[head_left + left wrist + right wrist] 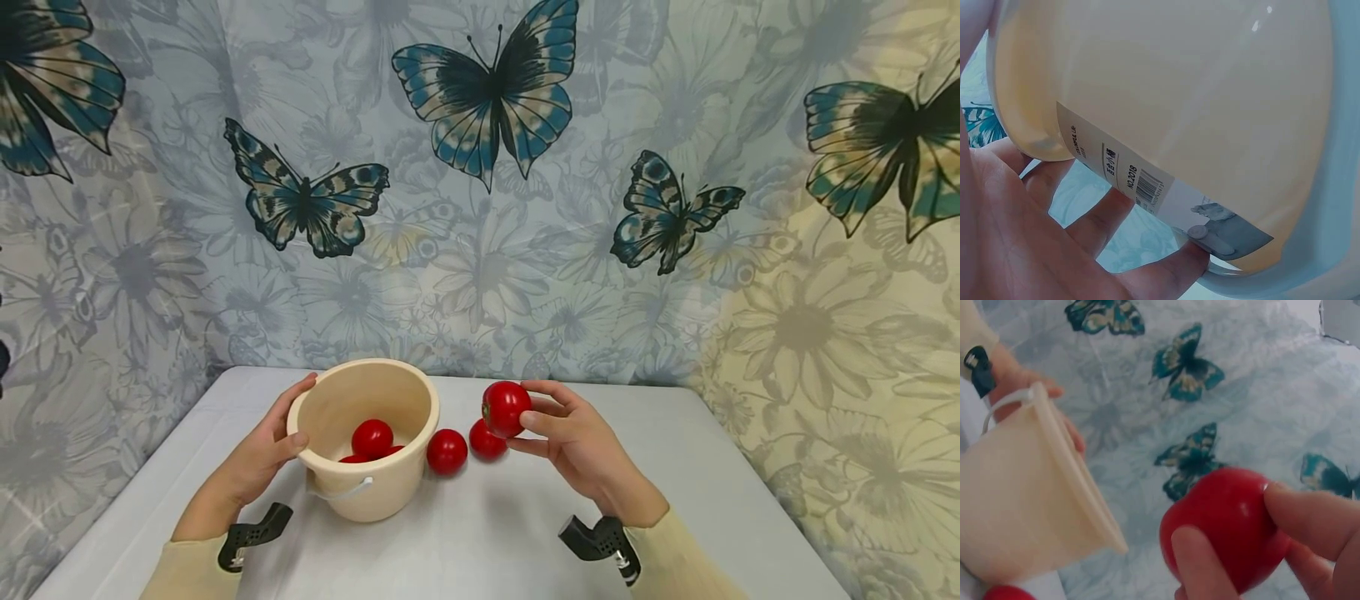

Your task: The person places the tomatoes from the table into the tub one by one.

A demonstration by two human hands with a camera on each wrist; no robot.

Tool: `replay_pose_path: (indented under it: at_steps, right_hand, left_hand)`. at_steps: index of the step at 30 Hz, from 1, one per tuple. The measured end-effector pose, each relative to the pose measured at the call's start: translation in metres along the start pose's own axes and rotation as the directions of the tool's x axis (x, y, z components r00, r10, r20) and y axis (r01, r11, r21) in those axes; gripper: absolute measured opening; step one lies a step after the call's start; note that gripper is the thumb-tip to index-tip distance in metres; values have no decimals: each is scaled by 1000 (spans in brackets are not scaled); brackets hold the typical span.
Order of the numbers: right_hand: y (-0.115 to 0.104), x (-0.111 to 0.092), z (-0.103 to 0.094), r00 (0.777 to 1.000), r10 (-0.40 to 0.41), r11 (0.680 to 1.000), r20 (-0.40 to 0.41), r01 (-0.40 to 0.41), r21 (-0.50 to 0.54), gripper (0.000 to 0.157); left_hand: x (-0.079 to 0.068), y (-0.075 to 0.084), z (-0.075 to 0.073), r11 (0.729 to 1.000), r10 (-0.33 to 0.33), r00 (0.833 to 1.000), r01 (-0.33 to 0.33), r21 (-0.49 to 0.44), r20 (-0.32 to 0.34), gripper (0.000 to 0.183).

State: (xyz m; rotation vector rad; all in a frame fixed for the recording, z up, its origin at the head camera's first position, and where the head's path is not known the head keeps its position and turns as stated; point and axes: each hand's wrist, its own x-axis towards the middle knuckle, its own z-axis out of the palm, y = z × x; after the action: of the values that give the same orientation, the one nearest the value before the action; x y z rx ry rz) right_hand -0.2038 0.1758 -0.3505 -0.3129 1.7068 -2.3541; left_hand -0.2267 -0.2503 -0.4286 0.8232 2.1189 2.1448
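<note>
A cream plastic bucket stands tilted a little on the table, with several red tomatoes inside. My left hand grips its left rim, thumb at the front; the left wrist view shows fingers along the bucket's side near a printed label. To the bucket's right, my right hand holds a tomato between thumb and fingers, above the table. In the right wrist view this tomato is smooth and glossy. Two more tomatoes lie on the table, one beside the bucket, another partly behind the held one.
The table has a white cover. Behind it and at the sides hangs a cloth printed with flowers and butterflies. A thin white handle hangs on the bucket's near side. Each wrist wears a black camera mount.
</note>
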Motion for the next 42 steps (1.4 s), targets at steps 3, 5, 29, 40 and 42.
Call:
replay_pose_path:
  at_steps: [3, 5, 29, 40, 42]
  right_hand:
    - [-6, 2, 11, 1000, 6, 1000, -10, -6, -1, 53]
    - [-9, 4, 19, 1000, 13, 1000, -18, -13, -5, 55]
    - [-1, 66, 101, 996, 33, 993, 78, -24, -117, 47]
    - [32, 94, 138, 990, 91, 992, 107, -80, -98, 41]
    - [35, 96, 140, 991, 89, 992, 103, -79, -102, 40]
  left_hand:
    - [0, 0, 0, 1000, 1, 1000, -1, 3, 1, 70]
    - [0, 0, 0, 1000, 1, 1000, -1, 5, 1, 70]
    - [-1, -2, 0, 1000, 0, 1000, 0, 14, -10, 71]
    - [0, -1, 0, 1000, 16, 1000, -16, 25, -7, 69]
    - [0, -2, -1, 999, 11, 1000, -11, 34, -9, 70]
